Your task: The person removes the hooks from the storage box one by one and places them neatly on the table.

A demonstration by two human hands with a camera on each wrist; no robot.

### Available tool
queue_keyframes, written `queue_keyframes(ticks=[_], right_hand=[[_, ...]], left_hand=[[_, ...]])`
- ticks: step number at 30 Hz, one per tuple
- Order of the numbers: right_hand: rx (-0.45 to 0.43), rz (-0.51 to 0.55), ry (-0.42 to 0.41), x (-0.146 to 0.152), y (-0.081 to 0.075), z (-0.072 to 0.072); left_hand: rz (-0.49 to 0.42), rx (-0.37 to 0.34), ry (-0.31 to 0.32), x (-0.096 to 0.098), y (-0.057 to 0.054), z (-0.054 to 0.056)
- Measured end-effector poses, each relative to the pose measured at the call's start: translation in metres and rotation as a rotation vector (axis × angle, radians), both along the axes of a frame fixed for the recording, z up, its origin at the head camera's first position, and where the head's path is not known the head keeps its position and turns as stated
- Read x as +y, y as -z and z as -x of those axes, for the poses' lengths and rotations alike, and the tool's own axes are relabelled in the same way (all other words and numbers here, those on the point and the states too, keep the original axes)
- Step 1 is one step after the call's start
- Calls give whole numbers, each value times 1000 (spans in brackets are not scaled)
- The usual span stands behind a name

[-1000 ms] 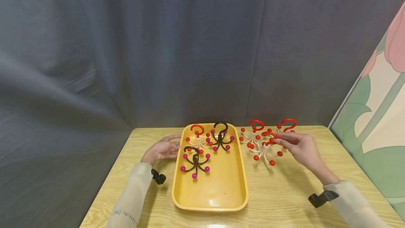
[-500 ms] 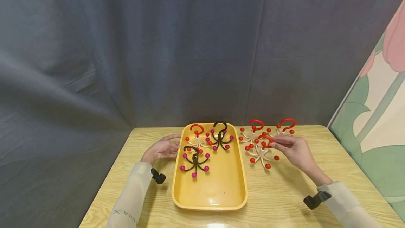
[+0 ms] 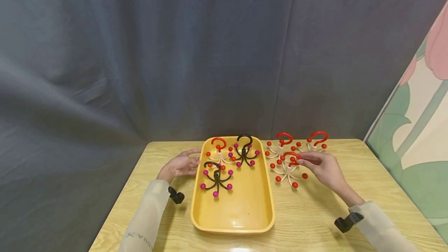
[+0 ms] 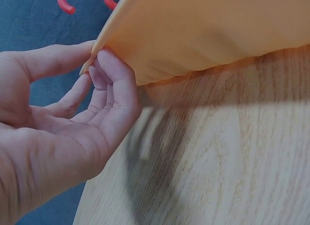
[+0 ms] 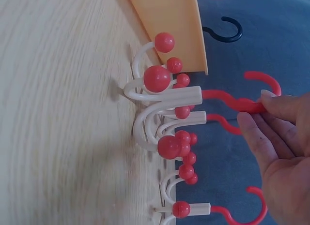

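Note:
Thumb and fingers of my right hand (image 3: 323, 166) pinch the red hook of a multi-arm hanger (image 3: 288, 170) with white curved arms and red ball tips. It hangs upright just right of a yellow tray (image 3: 245, 205); in the right wrist view its arms (image 5: 167, 95) are close to the table, and I cannot tell whether they touch. My left hand (image 3: 181, 164) pinches the tray's left rim, seen closer in the left wrist view at the rim (image 4: 99, 46). Inside the tray stand a red-and-white hanger (image 3: 220, 158) and two black hangers (image 3: 216, 176) with magenta balls.
Two more red-and-white hangers stand behind the held one: a nearer-tray hanger (image 3: 280, 151) and a right-hand hanger (image 3: 314, 148). Grey cloth (image 3: 210, 57) hangs behind the wooden table (image 3: 308, 213). A wall with painted flowers (image 3: 420, 127) is at the right.
My right hand has moved left and slightly down with the hanger, coming closer to the tray, with little motion in the last half second. My left hand stays on the tray rim.

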State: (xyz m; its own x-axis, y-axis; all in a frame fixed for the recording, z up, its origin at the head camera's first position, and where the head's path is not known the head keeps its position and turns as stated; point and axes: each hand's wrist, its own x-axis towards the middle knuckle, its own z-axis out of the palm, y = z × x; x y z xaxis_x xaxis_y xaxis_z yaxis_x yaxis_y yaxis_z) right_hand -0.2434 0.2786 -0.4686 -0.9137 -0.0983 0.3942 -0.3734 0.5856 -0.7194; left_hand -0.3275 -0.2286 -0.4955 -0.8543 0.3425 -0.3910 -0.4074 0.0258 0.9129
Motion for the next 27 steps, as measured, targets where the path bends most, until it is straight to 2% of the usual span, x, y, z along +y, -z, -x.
queue_keyframes(ticks=[12, 21, 27], right_hand=[[39, -52, -5, 5, 1, 6], [42, -45, -2, 7, 3, 12], [43, -53, -4, 7, 2, 14]], left_hand=[[7, -2, 5, 2, -2, -1], [11, 5, 5, 3, 2, -2], [10, 4, 4, 3, 0, -2]])
